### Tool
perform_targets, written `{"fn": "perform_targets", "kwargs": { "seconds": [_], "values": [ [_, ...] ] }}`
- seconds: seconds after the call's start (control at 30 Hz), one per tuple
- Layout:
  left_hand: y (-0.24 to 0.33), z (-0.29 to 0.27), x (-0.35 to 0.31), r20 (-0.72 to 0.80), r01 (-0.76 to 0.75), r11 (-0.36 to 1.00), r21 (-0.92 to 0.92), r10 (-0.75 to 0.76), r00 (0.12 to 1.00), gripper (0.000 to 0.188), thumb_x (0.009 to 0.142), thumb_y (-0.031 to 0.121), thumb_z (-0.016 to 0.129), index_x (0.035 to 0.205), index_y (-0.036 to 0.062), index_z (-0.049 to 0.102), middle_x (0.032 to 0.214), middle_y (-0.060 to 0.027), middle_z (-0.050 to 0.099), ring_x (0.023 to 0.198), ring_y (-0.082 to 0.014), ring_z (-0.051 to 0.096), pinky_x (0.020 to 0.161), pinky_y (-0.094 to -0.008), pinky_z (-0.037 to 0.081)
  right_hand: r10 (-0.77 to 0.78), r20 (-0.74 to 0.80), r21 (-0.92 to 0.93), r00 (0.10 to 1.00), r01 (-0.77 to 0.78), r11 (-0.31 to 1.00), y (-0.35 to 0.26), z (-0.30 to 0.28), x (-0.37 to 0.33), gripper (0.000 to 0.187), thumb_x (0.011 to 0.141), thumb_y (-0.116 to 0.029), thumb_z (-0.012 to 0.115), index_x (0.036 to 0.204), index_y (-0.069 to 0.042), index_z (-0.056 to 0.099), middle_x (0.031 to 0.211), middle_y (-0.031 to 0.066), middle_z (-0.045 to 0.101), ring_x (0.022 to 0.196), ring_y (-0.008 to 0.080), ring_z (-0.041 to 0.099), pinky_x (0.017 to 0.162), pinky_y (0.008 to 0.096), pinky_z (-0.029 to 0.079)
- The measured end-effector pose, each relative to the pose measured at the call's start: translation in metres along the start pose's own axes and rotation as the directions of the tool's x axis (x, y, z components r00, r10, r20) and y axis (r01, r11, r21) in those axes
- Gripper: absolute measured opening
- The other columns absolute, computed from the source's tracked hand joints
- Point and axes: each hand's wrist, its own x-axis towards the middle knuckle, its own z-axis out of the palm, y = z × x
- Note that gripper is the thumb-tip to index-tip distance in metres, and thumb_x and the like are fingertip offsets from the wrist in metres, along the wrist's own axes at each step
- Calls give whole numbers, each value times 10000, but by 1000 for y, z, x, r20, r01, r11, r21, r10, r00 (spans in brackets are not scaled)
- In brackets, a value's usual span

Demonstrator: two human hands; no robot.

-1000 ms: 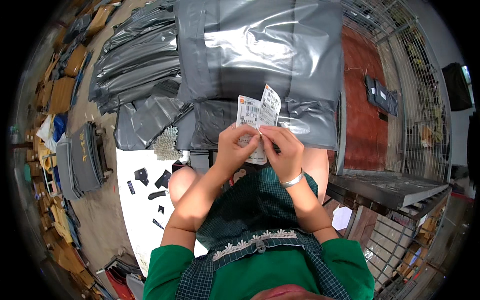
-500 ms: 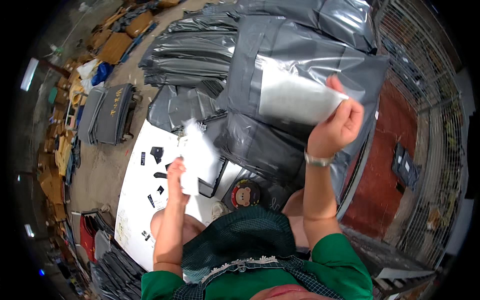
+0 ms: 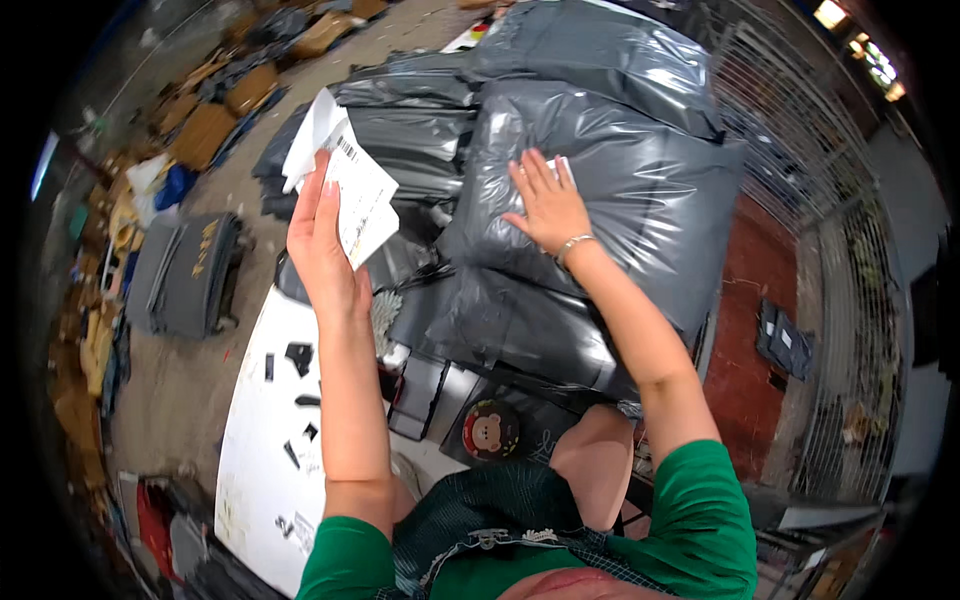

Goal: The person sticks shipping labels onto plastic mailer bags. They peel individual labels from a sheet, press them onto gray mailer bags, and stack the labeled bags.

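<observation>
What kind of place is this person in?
Probably a warehouse or packing room: big gray plastic packages are piled up, the left hand holds white labels, and brown cardboard lies heaped over on the left.

2 green sleeves [image 3: 700, 505], dark lace-trimmed apron [image 3: 490, 510], silver bracelet [image 3: 572, 246]

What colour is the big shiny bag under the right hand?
The bag is dark grey, seen best in the head view.
</observation>
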Motion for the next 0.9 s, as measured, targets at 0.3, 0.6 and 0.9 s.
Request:
{"fn": "perform_targets", "kwargs": {
  "seconds": [0.3, 0.6, 0.9],
  "values": [
    [-21, -47, 1, 119, -171, 880, 443, 131, 984, 286, 830, 57, 551, 1085, -74, 560, 1014, -102, 602, 930, -124, 524, 845, -250, 394, 947, -1, 657, 321, -714, 243, 177, -57, -68, 968, 768, -605, 505, 1301, 146, 207, 1371, 286, 242, 1292, 343, 244, 1036, 351, 217],
    [-23, -11, -40, 162, -75, 918, 389, 12, 987, 278, 826, 95, 580, 1056, -58, 553, 997, -116, 567, 857, -147, 546, 722, -256, 479, 968, -28, 659, 251, -723, 207, 91, -101, -116, 431, 804, -399, 591, 906, 20, 591, 859, 71, 607, 771, 135, 530, 690, 287, 420],
    [-24, -48, -21, 304, -438, 848, 298, 350, 886, 378, 805, 202, 572, 1140, 29, 549, 1240, -215, 420, 1065, -298, 511, 790, -361, 512, 654, -752, 197, 81, -920, 340, -202, -483, -272, 312, 903, -235, 469, 1091, 1, 546, 1043, 110, 573, 911, 169, 552, 788, 320, 458]
  ]
}}
